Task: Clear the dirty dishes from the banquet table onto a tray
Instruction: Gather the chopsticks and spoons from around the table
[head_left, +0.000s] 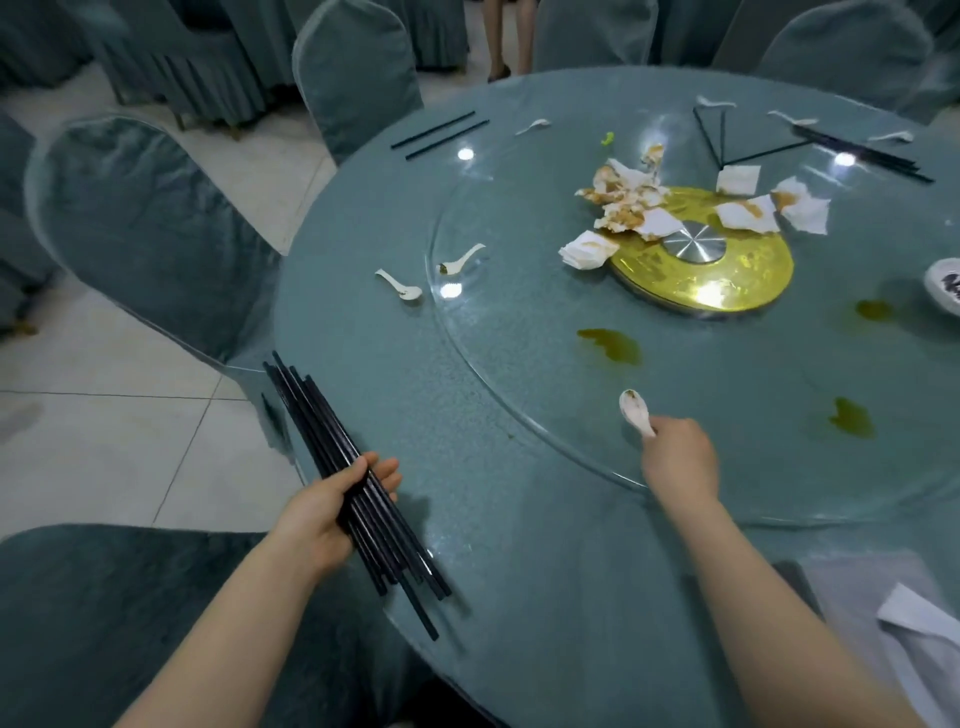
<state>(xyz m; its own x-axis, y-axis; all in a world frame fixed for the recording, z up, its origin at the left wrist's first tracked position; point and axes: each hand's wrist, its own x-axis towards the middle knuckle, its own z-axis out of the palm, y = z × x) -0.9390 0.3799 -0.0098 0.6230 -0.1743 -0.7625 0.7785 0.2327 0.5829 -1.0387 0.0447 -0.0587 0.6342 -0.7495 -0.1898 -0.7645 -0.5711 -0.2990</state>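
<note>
My left hand (332, 512) grips a bundle of several black chopsticks (311, 415) over the near left edge of the round banquet table (395, 374). My right hand (678, 457) holds a white soup spoon (636, 412) by its handle, its dirty bowl pointing away over the glass turntable (519, 364). Two more white spoons (400, 285) (461, 260) lie at the turntable's left rim. Pairs of black chopsticks lie at the far left (439, 134) and far right (857, 151). A white dish (943, 286) is cut off at the right edge. No tray is in view.
Stained paper napkins (628, 200) are piled by the gold turntable hub (701, 270). Greenish sauce spills (610, 343) mark the glass. Covered chairs (145, 228) ring the table. A person's legs (506, 36) stand at the far side. A white cloth (914, 618) lies at the lower right.
</note>
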